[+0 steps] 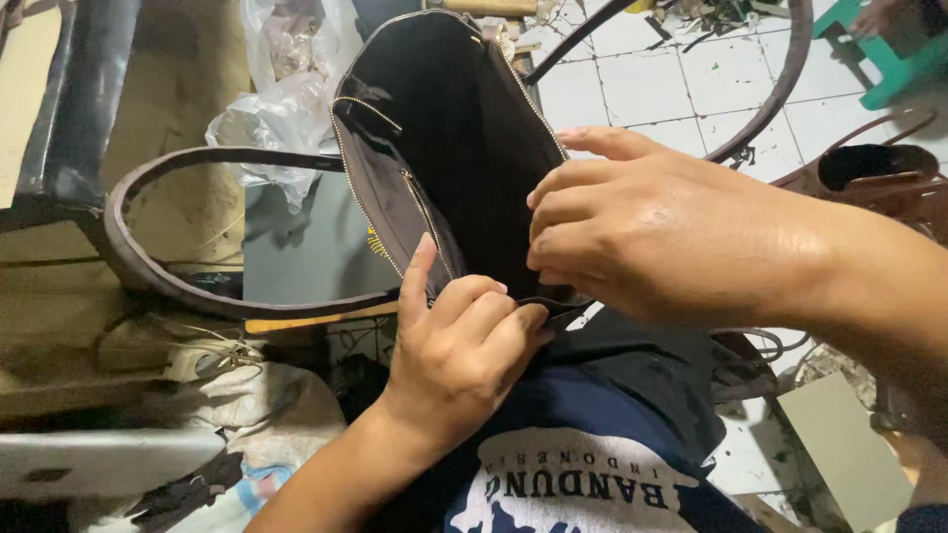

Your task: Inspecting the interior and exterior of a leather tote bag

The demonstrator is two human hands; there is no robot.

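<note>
Both hands pinch the near rim of the open dark brown bag (pixel 444 148) held over the lap, left hand (pixel 459 355) clamped below, right hand (pixel 652 232) gripping from above, its strap (pixel 148 266) looping left.

White tiled floor (pixel 681 84) beyond your knees, grimy at the joints. Directly on it: dark scraps and debris (pixel 716 15) at the far edge, a green plastic stool (pixel 889 59) top right, a brown leather bag (pixel 879 178) by your right side, and a pale grey flat board (pixel 849 454) near your right leg.
</note>
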